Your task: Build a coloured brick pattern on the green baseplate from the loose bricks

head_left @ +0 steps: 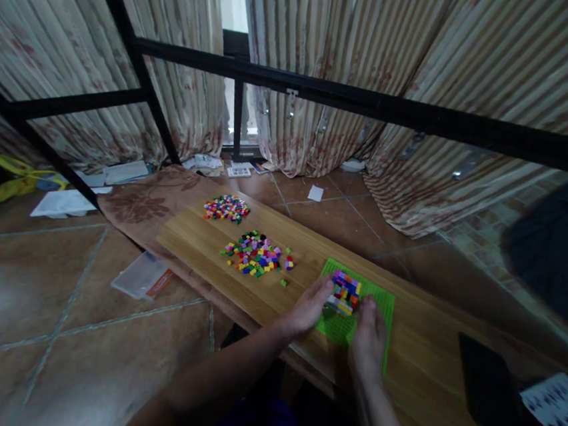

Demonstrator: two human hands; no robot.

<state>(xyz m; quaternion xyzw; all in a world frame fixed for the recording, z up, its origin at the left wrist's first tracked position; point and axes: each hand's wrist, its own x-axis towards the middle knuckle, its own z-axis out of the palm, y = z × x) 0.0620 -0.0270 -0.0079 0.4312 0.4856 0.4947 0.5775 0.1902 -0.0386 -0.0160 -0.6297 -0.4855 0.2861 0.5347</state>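
Observation:
On the green baseplate (380, 301) stands a block structure (344, 292) of many colours, with purple, blue, orange, white and yellow bricks. My left hand (309, 306) is at its left side, fingers stretched toward it, fingertips close to its edge. At the right side my right hand (369, 332) has its fingers extended, over the plate. Neither hand shows a brick gripped in it. Left of the plate lies a loose pile of coloured bricks (257, 254), and a smaller-looking pile (227, 208) lies farther off.
The wooden table (422, 347) holds a dark flat object (488, 387) at the right, near a printed sheet (556, 407). A clear plastic container (141, 275) lies on the tiled floor. A black metal frame (326, 90) crosses before the curtains.

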